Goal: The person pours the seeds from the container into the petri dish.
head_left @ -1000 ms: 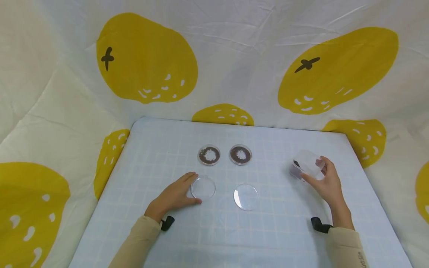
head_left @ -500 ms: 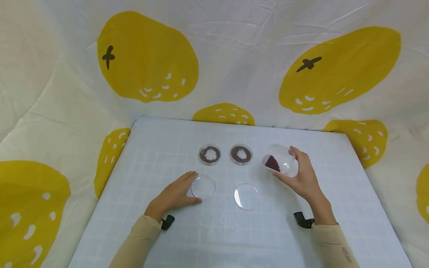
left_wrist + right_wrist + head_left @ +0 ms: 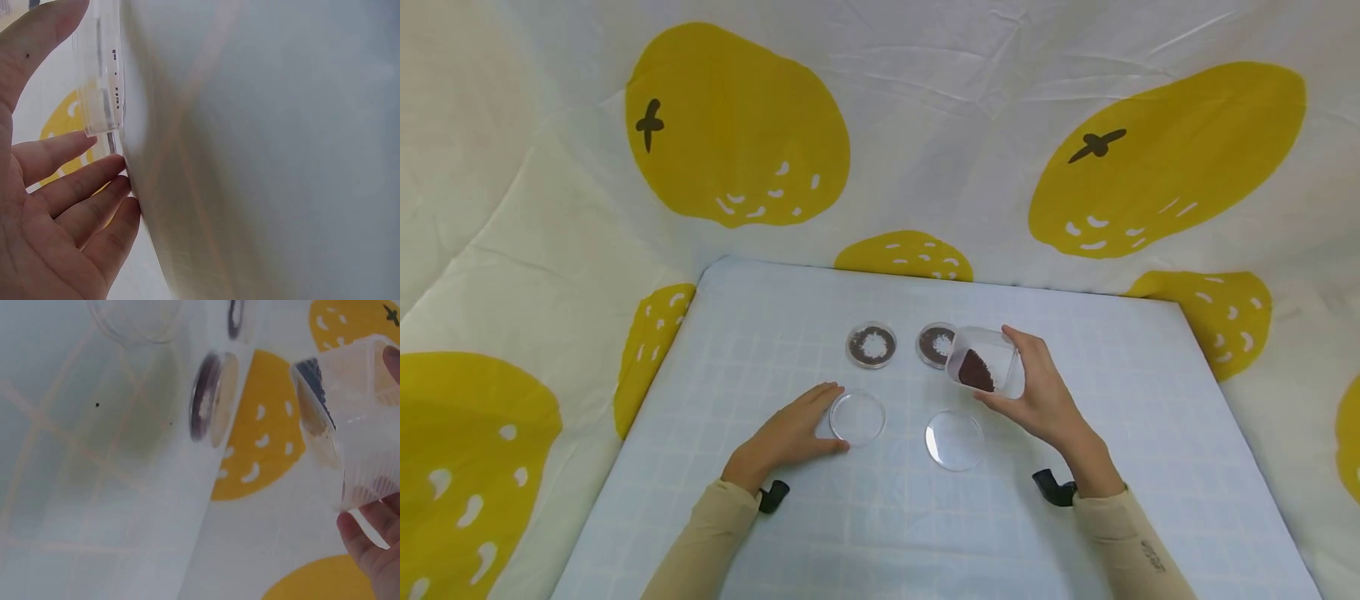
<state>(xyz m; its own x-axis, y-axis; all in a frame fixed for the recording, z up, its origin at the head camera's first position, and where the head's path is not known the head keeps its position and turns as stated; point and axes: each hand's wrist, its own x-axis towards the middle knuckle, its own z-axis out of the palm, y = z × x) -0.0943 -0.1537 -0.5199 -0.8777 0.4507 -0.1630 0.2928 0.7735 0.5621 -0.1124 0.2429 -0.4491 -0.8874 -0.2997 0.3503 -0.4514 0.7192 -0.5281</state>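
In the head view, my left hand [image 3: 786,433] holds a clear round petri dish [image 3: 857,419] on the table, thumb and forefinger on opposite sides of it. A few dark specks show in the dish's side in the left wrist view. My right hand [image 3: 1045,400] grips a clear plastic tub [image 3: 1002,354] by its sides, tilted to the left above the table. Dark brown granules [image 3: 975,372] are heaped in the tub's lower corner. Another clear round dish or lid [image 3: 954,441] lies between the hands. The tub partly covers the right one of two filled dishes.
Behind the hands stand two dishes, the left dish [image 3: 871,367] and the right dish [image 3: 917,347], each with brown granules and a white patch in the middle. The pale checked table [image 3: 880,533] meets a white curtain [image 3: 925,150] with yellow fruit prints at its back edge.
My right hand has carried the tub leftward from the table's right side to beside the right filled dish. The tub's granules have come into view. My left hand has stayed at its dish.
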